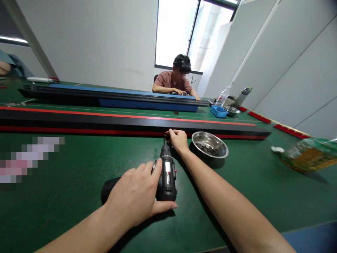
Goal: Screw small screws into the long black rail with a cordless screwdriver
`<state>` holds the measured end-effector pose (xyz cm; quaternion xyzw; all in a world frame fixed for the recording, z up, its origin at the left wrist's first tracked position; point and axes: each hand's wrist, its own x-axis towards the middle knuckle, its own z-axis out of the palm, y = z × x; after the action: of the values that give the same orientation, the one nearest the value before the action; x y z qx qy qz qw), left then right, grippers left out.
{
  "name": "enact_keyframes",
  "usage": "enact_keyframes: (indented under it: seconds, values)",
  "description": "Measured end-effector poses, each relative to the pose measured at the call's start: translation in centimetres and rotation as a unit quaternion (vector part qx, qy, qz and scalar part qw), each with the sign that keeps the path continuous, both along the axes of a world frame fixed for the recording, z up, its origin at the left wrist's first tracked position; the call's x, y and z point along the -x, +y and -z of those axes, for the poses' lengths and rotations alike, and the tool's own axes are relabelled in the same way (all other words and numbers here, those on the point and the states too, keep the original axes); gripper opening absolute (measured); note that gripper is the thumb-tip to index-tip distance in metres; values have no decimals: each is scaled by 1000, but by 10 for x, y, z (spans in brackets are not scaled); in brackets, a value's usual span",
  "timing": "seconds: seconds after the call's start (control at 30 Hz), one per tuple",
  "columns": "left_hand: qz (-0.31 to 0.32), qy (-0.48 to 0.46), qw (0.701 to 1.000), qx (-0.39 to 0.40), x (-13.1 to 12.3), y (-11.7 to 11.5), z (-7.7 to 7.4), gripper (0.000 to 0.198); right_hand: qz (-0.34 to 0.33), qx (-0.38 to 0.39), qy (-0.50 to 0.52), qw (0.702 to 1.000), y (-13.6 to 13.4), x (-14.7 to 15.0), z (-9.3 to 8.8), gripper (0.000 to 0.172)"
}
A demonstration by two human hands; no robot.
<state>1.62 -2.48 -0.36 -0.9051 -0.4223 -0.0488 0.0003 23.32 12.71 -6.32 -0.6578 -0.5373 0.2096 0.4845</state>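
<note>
My left hand (pixel 137 193) is wrapped round the grip of a black cordless screwdriver (pixel 166 174) lying on the green table (pixel 65 196). Its bit points at the side of a long black bar with red edges (pixel 126 123). My right hand (pixel 179 140) is pinched at the bit's tip, against the bar, holding something too small to make out. A steel bowl (pixel 210 144) with several small dark screws stands just right of that hand.
A second long black and blue bar (pixel 116 96) lies behind the first. A person in a reddish shirt (pixel 175 81) sits at the far side. A blue tray (pixel 218 111), another steel bowl (pixel 231 110) and bottles stand far right; a plastic bottle (pixel 308 154) lies at right.
</note>
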Motion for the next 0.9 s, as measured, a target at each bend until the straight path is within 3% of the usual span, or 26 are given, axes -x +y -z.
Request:
enact_keyframes:
  seconds: [0.13, 0.9]
  values:
    - [-7, 3, 1000, -10, -2, 3, 2, 100, 23, 0, -7, 1000, -1, 0, 0, 36]
    - [0, 12, 999, -37, -2, 13, 5, 108, 13, 1, -32, 999, 2, 0, 4, 35]
